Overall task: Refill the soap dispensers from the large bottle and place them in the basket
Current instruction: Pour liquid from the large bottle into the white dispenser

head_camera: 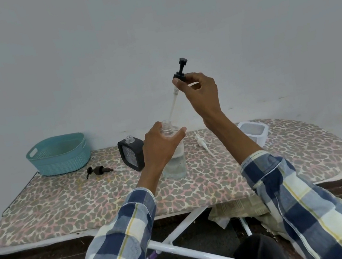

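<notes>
The left hand (164, 146) grips the clear bottle (173, 154) mid-ironing board (64, 203); the right hand (199, 93) pinches the black pump (180, 71), its tube above the open neck.

Your left hand (161, 146) hides much of the clear bottle (172, 151), your right hand (199, 93) covers the black pump's (181, 71) collar underside, both sleeves (310, 207) run off the bottom edge, and the basket's (59, 156) contents can't be seen.
</notes>
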The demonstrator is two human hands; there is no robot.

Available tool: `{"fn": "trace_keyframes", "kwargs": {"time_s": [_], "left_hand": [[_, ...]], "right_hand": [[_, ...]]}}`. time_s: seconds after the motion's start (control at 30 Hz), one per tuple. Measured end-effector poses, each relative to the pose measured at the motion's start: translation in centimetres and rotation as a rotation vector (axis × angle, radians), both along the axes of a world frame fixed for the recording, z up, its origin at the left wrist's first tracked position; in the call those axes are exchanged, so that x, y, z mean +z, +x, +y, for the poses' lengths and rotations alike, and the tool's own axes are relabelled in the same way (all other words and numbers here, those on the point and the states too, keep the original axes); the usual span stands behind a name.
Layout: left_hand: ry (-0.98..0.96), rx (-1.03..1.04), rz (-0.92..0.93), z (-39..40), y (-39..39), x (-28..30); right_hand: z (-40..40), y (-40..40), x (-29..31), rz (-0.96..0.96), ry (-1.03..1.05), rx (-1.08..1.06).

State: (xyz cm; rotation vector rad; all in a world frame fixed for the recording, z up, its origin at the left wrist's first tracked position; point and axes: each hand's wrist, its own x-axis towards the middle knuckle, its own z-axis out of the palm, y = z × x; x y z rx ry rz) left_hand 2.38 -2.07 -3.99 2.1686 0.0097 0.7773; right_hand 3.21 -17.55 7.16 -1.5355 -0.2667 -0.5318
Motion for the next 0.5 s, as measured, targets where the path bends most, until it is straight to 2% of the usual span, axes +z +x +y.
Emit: {"fn": "trace_keyframes", "kwargs": {"time_s": [0.13, 0.3, 0.5], "left_hand": [[0.159, -0.054, 0.031, 0.1, -0.2, 0.7], [0.407, -0.225, 0.058, -1.9, -0.1, 2.4], [0.701, -0.36, 0.054, -6.4, 0.4, 2.8]], "right_hand": [[-1.7, -0.7, -0.3, -0.006, -0.021, -0.031], [-6.5, -0.7, -1.0, 0.016, -0.077, -0.053], [-13.6, -0.9, -1.4, 0.12, 0.094, -0.005]]}}
